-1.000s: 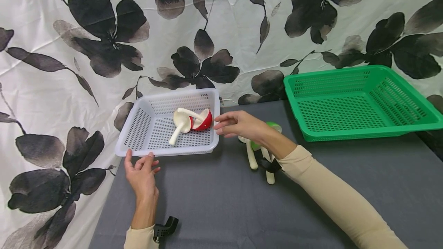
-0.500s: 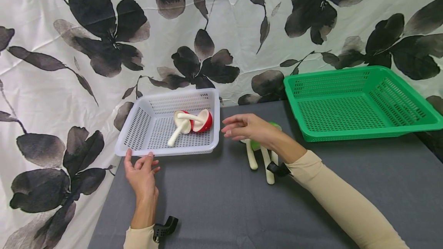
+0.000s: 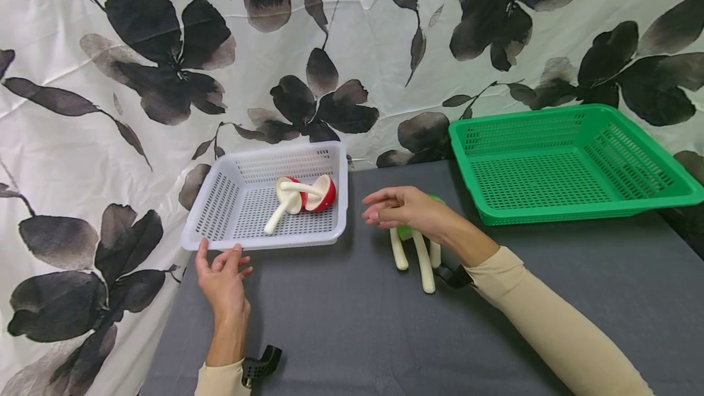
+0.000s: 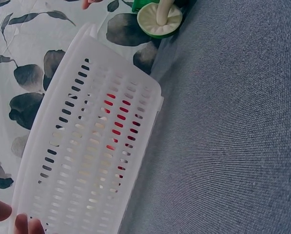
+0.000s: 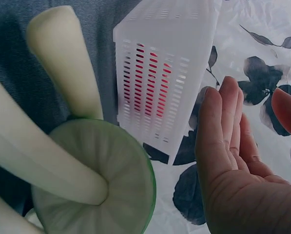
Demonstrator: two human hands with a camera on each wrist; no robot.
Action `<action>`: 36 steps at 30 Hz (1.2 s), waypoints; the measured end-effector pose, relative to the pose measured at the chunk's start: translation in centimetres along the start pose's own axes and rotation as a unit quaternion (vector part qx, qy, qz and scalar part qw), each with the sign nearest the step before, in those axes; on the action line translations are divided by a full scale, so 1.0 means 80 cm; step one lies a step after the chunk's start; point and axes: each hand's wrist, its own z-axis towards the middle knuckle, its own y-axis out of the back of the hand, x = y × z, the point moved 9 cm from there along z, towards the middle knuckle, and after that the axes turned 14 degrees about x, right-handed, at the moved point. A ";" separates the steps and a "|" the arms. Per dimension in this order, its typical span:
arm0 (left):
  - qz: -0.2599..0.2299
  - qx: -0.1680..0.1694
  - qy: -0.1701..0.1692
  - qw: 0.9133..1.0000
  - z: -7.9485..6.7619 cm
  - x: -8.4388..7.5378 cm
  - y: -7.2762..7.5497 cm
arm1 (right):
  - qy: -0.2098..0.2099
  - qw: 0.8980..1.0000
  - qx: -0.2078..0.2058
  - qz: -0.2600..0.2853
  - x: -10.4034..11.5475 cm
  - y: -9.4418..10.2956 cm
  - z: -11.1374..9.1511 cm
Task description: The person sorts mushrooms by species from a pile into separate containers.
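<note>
A white perforated basket point(image 3: 242, 234) stands on the table's left part. My left hand point(image 3: 223, 289) holds its front rim near the left corner, thumb and fingertips at the edge. Inside lie two toy mushrooms: one red-capped mushroom point(image 3: 326, 194) with its stem across the other mushroom point(image 3: 286, 205). Right of the basket, my right hand point(image 3: 420, 212) hovers with fingers loosely extended and nothing in them. Below it on the table lie several green-capped toy mushrooms point(image 3: 423, 264), their caps mostly hidden by the hand. The right wrist view shows one green-capped mushroom point(image 5: 121, 161) up close.
A larger green perforated basket point(image 3: 550, 208) stands at the back right with nothing visible in it. A grey cloth point(image 3: 330, 322) covers the table. Behind hangs a white floral curtain point(image 3: 385, 29). A black wrist camera mount point(image 3: 263, 364) sits at the left wrist.
My right hand has drawn back rightward and slightly nearer from the white basket's right rim. The left mushroom in the basket has shifted slightly. My left hand stays at the front rim.
</note>
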 end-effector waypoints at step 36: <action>0.031 0.250 -0.038 0.967 -0.041 -0.071 -0.109 | 0.049 0.997 -0.054 -0.031 -0.011 0.053 -0.116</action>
